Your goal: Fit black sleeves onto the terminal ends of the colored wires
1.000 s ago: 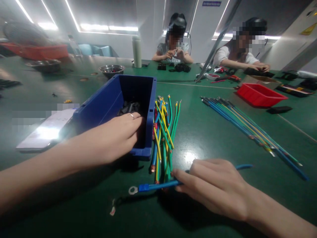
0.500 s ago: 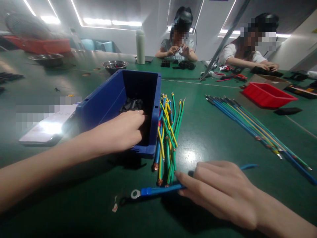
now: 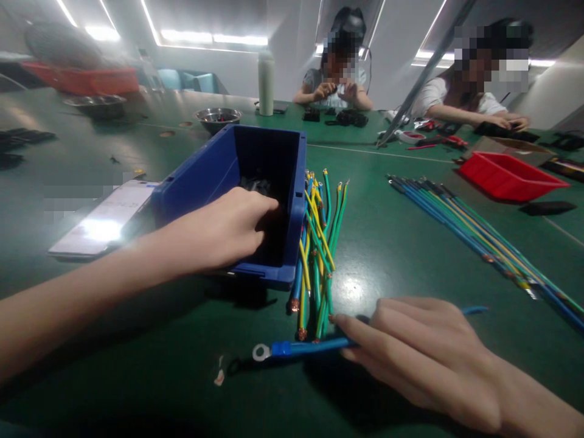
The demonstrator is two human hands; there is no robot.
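My right hand [image 3: 424,353] is closed around a blue cable [image 3: 314,347] held low over the green table. A silver ring terminal [image 3: 261,352] tips the cable's left end, with a blue sleeve behind it. My left hand [image 3: 237,228] reaches into a dark blue bin [image 3: 191,173]; its fingertips are hidden inside. Small black pieces [image 3: 255,184] lie in the bin beyond that hand. Along the bin's right side rests a loose bundle of yellow, green and blue cables [image 3: 319,243], several with bare copper ends.
A row of longer cables [image 3: 456,225] lies on the right, near a red tray [image 3: 511,176]. At left is a phone [image 3: 104,219]. A metal bowl [image 3: 218,118] and a pale green bottle [image 3: 265,85] stand behind the bin. Two people work across the table [image 3: 392,243].
The whole view has shifted, so things sit slightly farther right. Inside the bin, my left hand's fingers have changed pose a little. My right hand still holds the blue cable.
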